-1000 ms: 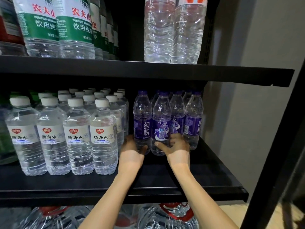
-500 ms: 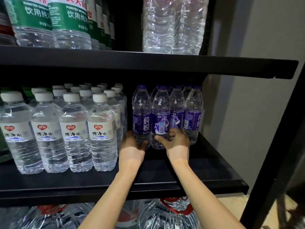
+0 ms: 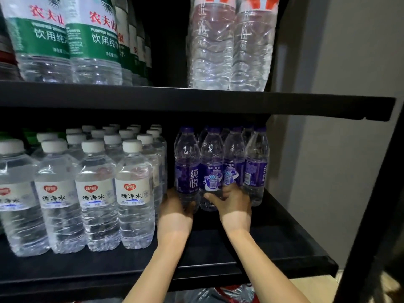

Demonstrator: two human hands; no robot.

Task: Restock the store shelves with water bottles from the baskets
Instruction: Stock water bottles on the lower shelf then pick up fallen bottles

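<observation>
Several purple-labelled water bottles stand in a tight group on the middle black shelf (image 3: 284, 248), right of centre. My left hand (image 3: 175, 215) wraps the base of the leftmost purple bottle (image 3: 187, 169). My right hand (image 3: 234, 204) grips the lower part of the second purple bottle (image 3: 211, 171), thumb across its front and fingers reaching behind it towards the third bottle (image 3: 235, 162). A fourth purple bottle (image 3: 255, 169) stands at the right end, untouched. More purple caps show in the row behind.
Rows of white-capped clear bottles (image 3: 133, 193) fill the left of the same shelf, close to my left hand. Green-labelled bottles (image 3: 94, 40) and tall clear bottles (image 3: 231, 47) stand on the upper shelf (image 3: 218, 101). A black upright post (image 3: 371, 215) and grey wall are at right.
Both hands stay on the purple bottles and have shifted them slightly back on the shelf. The view has tilted down and up a little.
</observation>
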